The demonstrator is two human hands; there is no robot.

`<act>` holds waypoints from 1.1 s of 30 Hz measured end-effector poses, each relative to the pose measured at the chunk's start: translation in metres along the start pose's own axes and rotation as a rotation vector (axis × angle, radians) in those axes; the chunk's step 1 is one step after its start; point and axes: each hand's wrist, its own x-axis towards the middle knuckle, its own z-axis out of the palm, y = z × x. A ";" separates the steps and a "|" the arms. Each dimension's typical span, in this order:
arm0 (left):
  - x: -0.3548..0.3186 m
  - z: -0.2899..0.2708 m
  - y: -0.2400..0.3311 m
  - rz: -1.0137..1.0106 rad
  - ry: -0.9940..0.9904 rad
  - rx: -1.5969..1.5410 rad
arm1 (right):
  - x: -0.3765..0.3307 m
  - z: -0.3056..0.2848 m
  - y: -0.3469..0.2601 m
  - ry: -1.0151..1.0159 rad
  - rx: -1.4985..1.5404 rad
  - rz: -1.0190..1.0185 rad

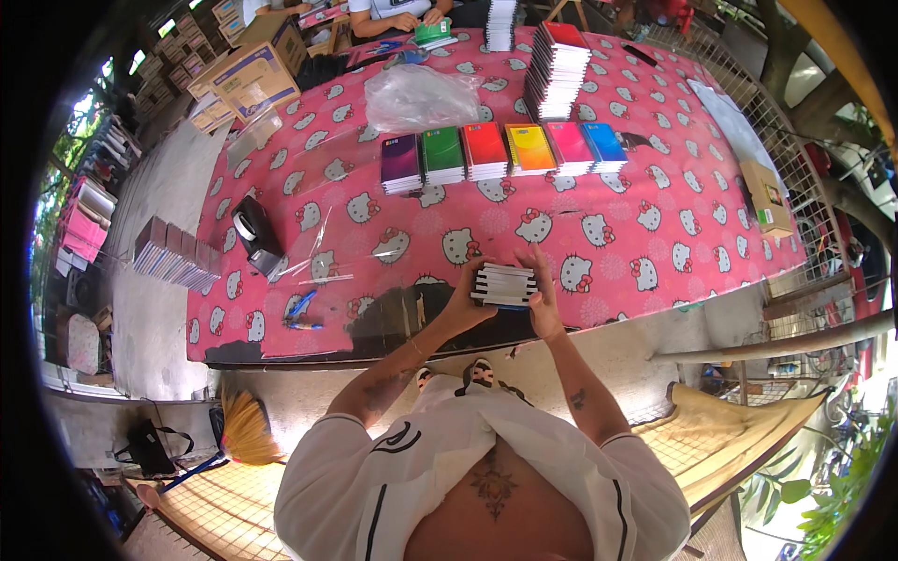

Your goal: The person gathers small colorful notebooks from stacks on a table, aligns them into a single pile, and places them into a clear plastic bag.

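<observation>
Over the near edge of the table, my left hand (465,301) and my right hand (544,307) grip a small stack of notebooks (505,283) from its two sides. White page edges face up, and a bit of blue cover shows underneath. Beyond my hands stands a row of short notebook stacks with purple (400,161), green (441,154), red (484,150), yellow (530,150), pink (567,148) and blue (604,146) covers. Behind them rises a tall notebook stack (558,79) with a red cover on top.
A pink patterned cloth (599,252) covers the table. On it lie a black tape dispenser (254,234), blue pens (301,310), clear plastic (421,96) and a small cardboard box (767,198). Across the table, a person's hands (418,21) hold a green notebook (433,34). Cartons (248,79) stand far left.
</observation>
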 end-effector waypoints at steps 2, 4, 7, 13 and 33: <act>0.002 0.004 0.004 0.047 0.049 0.058 | 0.001 -0.001 0.009 0.089 0.157 -0.007; 0.001 0.000 0.006 0.077 0.073 0.103 | -0.001 0.004 0.007 0.085 0.058 -0.057; -0.001 0.001 0.007 0.099 0.077 0.176 | -0.008 0.015 0.009 0.113 0.026 -0.069; 0.005 0.004 0.005 0.009 0.029 0.116 | 0.001 0.003 0.012 0.024 0.005 -0.073; 0.036 0.017 0.090 0.232 -0.311 1.388 | 0.003 -0.012 0.042 -0.030 -0.112 0.001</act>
